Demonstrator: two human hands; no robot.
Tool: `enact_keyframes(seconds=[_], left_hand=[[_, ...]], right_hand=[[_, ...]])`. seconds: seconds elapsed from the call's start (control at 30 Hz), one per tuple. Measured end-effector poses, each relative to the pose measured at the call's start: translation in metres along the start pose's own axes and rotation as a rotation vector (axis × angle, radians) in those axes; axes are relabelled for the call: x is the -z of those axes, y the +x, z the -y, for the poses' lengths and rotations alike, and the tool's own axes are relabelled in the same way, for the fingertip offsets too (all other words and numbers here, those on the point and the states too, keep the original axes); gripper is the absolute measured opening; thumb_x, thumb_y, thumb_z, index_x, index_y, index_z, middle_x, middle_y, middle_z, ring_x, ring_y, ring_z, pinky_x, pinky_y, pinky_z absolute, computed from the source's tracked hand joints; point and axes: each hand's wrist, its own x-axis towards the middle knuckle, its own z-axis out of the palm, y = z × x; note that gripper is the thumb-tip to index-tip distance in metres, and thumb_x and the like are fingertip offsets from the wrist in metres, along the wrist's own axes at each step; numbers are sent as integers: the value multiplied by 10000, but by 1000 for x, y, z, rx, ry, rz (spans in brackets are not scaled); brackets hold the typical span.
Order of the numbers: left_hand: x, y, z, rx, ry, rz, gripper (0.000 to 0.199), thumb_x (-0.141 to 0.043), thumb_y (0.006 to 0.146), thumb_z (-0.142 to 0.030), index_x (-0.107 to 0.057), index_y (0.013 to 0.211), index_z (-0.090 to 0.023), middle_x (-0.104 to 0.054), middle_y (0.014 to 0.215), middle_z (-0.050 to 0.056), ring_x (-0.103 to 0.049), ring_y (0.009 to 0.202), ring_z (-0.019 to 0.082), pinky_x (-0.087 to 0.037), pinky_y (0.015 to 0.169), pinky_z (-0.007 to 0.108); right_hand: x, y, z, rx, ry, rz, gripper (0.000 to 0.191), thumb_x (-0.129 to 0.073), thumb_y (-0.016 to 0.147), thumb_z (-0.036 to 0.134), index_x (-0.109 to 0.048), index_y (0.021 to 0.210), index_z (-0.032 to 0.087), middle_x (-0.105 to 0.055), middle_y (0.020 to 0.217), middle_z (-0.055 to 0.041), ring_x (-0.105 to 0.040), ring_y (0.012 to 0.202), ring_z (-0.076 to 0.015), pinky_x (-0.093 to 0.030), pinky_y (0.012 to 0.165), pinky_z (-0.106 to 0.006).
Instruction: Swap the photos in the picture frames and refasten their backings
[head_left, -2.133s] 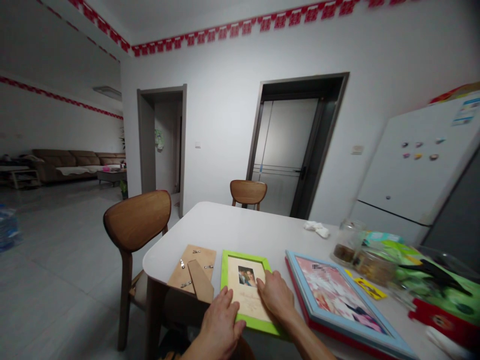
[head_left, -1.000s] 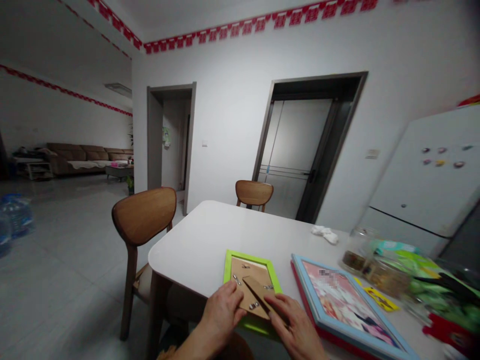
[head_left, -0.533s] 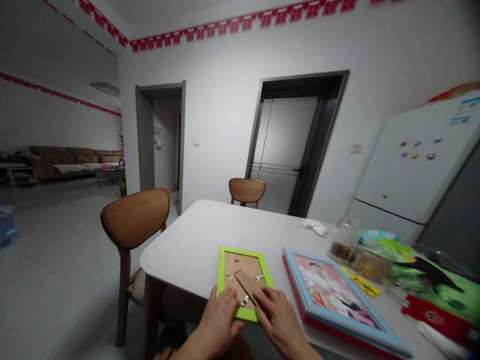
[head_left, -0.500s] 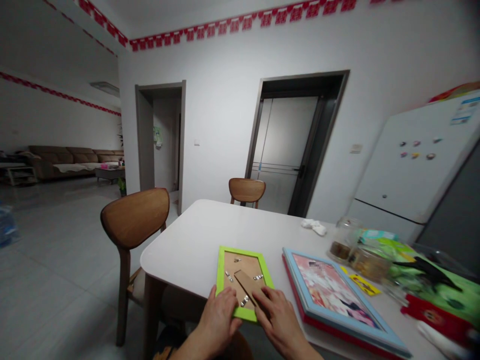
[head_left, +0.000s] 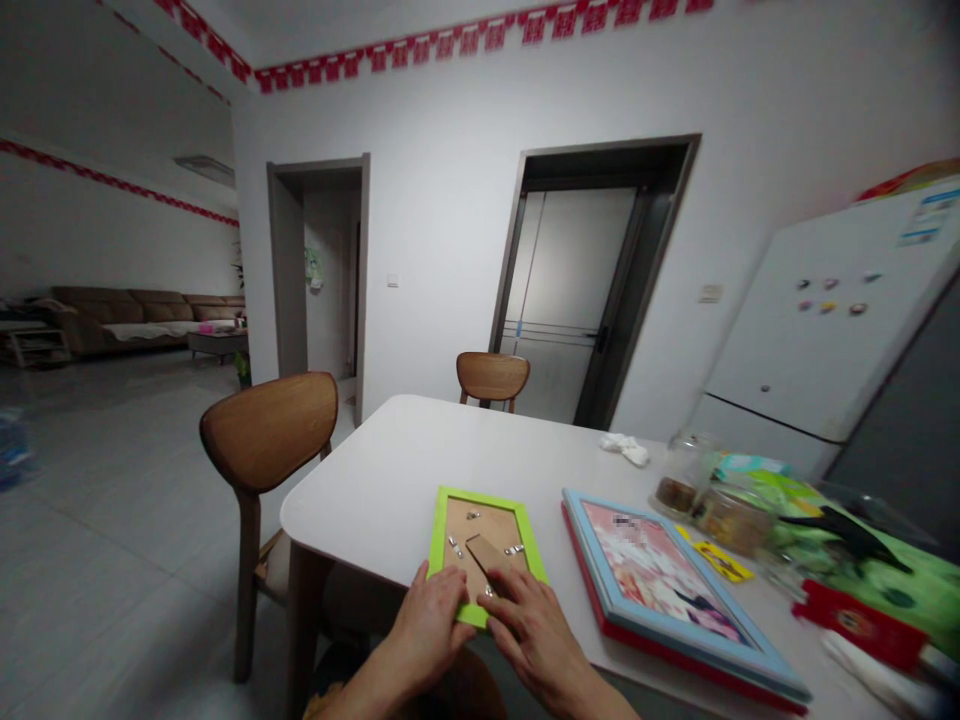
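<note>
A green photo frame (head_left: 532, 545) lies back side up at the table's near edge, showing a brown backing board (head_left: 495, 520) with several metal clips and a brown stand piece. My left hand (head_left: 433, 615) rests on the frame's lower left corner, thumb at the bottom edge, fingers held together around the rim. My right hand (head_left: 529, 625) lies over the lower part of the backing, its fingertips at the stand piece and the lowest clip, which is partly covered. Right of it, a light blue frame (head_left: 611, 590) with a pink picture rests on a red one.
On the white table (head_left: 450, 440) stand glass jars (head_left: 679, 480) beside green packaging (head_left: 892, 590), a red packet (head_left: 859, 625) and a crumpled white tissue (head_left: 624, 448). Wooden chairs stand at the left (head_left: 274, 430) and far side (head_left: 493, 377). A fridge (head_left: 810, 340) is at the right.
My right hand has moved slightly left and down over the lower backing, now covering more of the lowest clip. My left hand has shifted slightly left. The view has shifted a little.
</note>
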Motion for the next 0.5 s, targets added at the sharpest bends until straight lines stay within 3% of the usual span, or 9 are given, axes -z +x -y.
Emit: enact_keyframes(seconds=[0.1,0.23,0.37,0.5], left_hand=[[4,0,0,5,4,9,388,-526,714,-235,-430,1085,-177,-545,1076,42,-456,1041,162,-165,1005,374],[7,-1,1,0,17,22,385,-527,707,-230,-427,1075,-186,-559,1051,35,-448,1052,164,-169,1003,378],[7,-3,1,-2,13,25,422,-520,709,-224,-397,1110,-180,-536,1105,51,-414,1097,162,-150,1012,378],[7,-3,0,8,18,23,389,-522,697,-220,-420,1071,-182,-530,1113,54,-429,1081,169,-152,1013,383]], right_hand=[[1,4,-8,-40,3,-3,288,-371,798,326,-548,1024,304,-503,1115,-31,-424,1023,-183,-315,846,-332],[3,20,-29,-263,-93,-71,338,-342,801,308,-532,1063,211,-514,1073,-99,-437,989,-207,-337,808,-320],[2,33,-41,-350,-154,-55,297,-320,805,302,-575,925,208,-520,979,-89,-470,871,-187,-353,742,-293],[0,37,-40,-340,-155,-61,316,-300,811,272,-593,761,165,-519,866,-91,-478,806,-167,-345,741,-272]])
